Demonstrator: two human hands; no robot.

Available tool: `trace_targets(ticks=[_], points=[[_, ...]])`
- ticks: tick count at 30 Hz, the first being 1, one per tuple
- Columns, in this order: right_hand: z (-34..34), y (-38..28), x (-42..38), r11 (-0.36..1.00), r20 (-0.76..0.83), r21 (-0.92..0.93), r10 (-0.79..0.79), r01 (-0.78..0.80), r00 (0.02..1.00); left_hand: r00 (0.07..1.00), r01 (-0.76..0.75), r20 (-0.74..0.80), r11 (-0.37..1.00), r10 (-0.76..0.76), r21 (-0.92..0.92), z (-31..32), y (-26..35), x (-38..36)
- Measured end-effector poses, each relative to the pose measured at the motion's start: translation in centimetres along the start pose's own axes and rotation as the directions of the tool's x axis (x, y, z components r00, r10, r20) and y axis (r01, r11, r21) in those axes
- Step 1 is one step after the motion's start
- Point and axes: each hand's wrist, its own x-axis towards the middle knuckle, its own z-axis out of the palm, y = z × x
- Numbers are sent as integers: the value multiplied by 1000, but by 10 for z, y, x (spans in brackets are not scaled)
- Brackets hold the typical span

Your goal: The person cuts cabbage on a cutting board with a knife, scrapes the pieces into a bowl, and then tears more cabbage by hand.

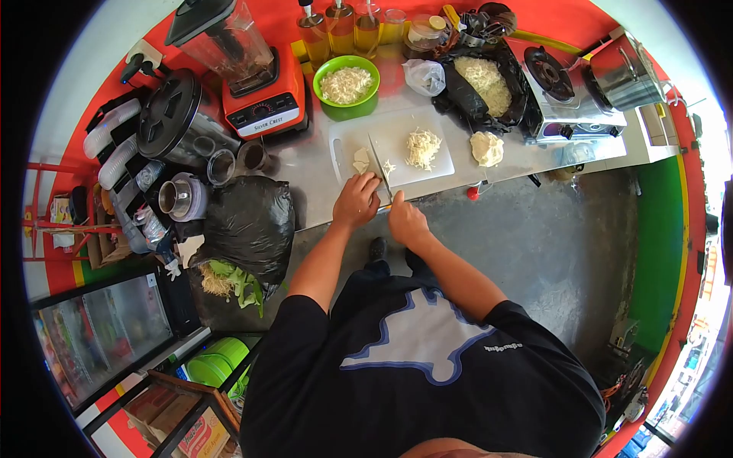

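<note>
A white cutting board lies on the metal counter before me. My right hand is closed around the handle of a kitchen knife, whose blade points away from me across the board. Just left of the blade, my left hand has its fingers curled against pale pieces of what looks like cabbage. A few thin shreds lie right beside the blade. Farther right on the board is a heap of shredded cabbage. Off the board's right edge sits a pale cabbage chunk.
Behind the board stand a green bowl of shreds and a black bag holding more. A red blender is at the left, a gas stove with a pot at the right. Bottles line the back wall.
</note>
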Motion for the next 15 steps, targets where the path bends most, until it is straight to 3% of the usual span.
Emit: trace_targets(ticks=[8,11,15], points=[[-7,8,21,994,-96,98,-35,45,995,1000,14,6,997,-15,77,-2,3,-2],[-10,12,12,979,-120,169,-94,114,988,991,131,6,988,-131,82,-5,5,-3],[1,10,4,966,-54,203,-155,163,986,943,301,-173,951,-285,72,-1,-3,2]])
